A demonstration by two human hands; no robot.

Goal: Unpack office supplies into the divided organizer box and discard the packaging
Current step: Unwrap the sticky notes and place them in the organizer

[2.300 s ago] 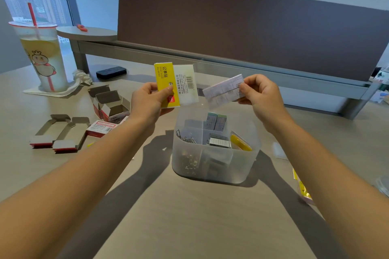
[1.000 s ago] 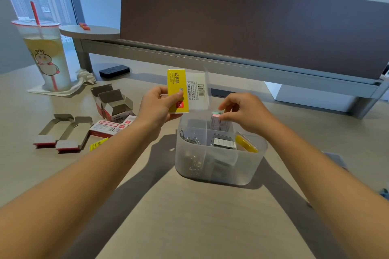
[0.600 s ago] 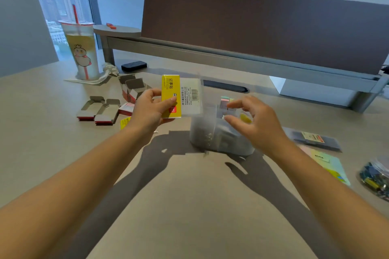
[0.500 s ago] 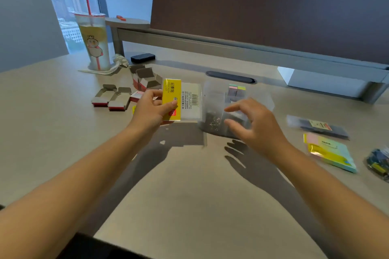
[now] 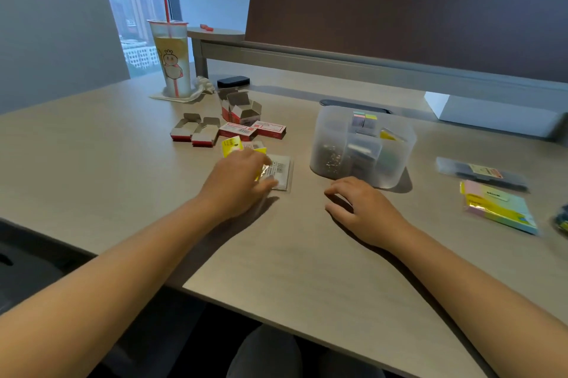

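Two bare hands are down at the bench [image 5: 276,254] right now. The left hand [image 5: 236,184] lies on top of the empty wrapper [image 5: 281,171], a clear packet with a yellow card and a barcode label, lying flat on the wood; the fingers [image 5: 270,182] curl over its near edge, though the blur keeps me from telling whether they grasp it or only rest on it. The right hand [image 5: 362,208] hovers low, just in front of the organizer box [image 5: 362,147], fingers loosely bent and spread, holding nothing. That translucent box stands upright between the two piles of goods; through its walls I make out metal clips in the near left compartment, pastel sticky tabs poking up at the back, and something yellow on the right side. Left of the wrapper sits the discarded packaging: flattened red and white cartons [image 5: 196,131], a couple of closed staple boxes [image 5: 252,130], one opened carton [image 5: 241,108] standing behind them, and a scrap of yellow card [image 5: 232,145]. Off to the right, well apart from the box, lie a dark sleeve of supplies [image 5: 482,174] and a pack of coloured sticky notes [image 5: 498,207]. At the back left stands a drink cup [image 5: 170,57] with a red straw, near a small black object [image 5: 233,81].
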